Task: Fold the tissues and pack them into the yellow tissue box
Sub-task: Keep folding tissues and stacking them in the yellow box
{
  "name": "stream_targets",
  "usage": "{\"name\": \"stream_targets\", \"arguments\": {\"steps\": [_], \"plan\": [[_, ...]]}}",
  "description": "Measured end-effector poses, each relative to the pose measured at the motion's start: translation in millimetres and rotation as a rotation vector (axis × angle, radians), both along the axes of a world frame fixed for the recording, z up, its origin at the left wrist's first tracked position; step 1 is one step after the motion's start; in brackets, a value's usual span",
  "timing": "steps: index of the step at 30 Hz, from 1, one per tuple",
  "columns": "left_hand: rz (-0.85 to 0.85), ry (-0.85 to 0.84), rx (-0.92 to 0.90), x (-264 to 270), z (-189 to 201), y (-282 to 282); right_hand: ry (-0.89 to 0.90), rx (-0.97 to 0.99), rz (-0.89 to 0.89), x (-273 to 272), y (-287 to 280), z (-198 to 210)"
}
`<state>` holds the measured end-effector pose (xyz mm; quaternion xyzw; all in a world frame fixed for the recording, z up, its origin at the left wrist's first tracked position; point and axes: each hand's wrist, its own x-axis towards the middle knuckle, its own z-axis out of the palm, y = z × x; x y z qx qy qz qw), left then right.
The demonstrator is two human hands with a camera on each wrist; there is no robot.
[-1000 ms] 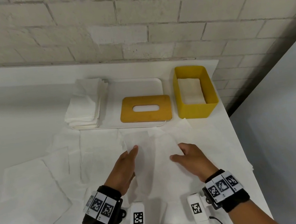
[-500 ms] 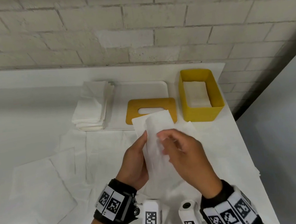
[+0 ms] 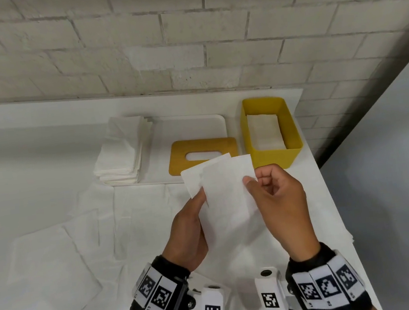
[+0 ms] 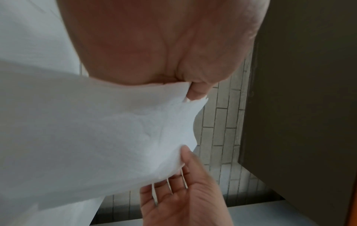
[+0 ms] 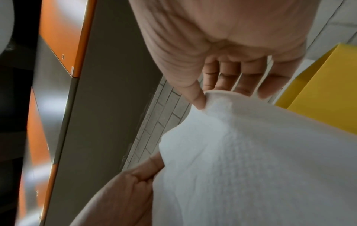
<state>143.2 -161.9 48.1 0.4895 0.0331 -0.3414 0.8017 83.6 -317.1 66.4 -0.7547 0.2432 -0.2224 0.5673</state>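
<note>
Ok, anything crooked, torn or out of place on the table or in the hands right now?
One thing: the tissue held between the left hand and right hand is folded unevenly, its top edges offset. Several loose tissues lie overlapping and askew on the table. The yellow tissue box is open, its lid on the tray.

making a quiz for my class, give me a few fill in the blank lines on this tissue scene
1. Both hands, the left hand and the right hand, pinch one white ____ tissue.
2. The open yellow plastic tissue box already holds ____ tissues.
3. The flat yellow slotted lid lies on the white ____.
4. The stack of white folded tissues sits to the ____ of the lid.

Missing words: paper; white; tray; left
</note>
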Motion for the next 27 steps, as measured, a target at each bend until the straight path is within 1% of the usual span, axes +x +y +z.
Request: {"name": "stream_targets", "arguments": {"steps": [3,5,7,9,12,15,22,25,27], "plan": [[0.025,-0.003,0.002,4.4,1.9,2.1,-0.086,0.165,0.104,-3.6,-1.5,9.7],[0.004,-0.015,-0.007,5.2,2.5,3.0,-0.101,0.225,0.169,-2.9,0.9,11.2],[-0.035,-0.028,-0.039,3.0,8.2,2.4,-0.1,0.23,0.176,-0.1,5.0,8.4],[-0.081,-0.052,-0.088,0.6,12.9,2.4,-0.105,0.222,0.14,2.3,8.7,6.7],[-0.08,-0.044,-0.12,-0.3,17.9,4.0,-0.122,0.218,0.103,3.6,11.2,6.3],[-0.072,-0.038,-0.134,0.3,16.5,5.8,-0.115,0.207,0.104,3.2,12.4,5.7],[-0.067,-0.019,-0.065,1.5,12.0,4.0,-0.1,0.216,0.097,4.4,12.7,4.5],[-0.048,-0.022,-0.031,2.2,10.1,4.2,-0.091,0.224,0.1,2.9,13.4,3.4],[-0.005,-0.021,-0.013,4.1,7.9,6.5,-0.05,0.227,0.13,-1.0,12.3,-0.6]]}}
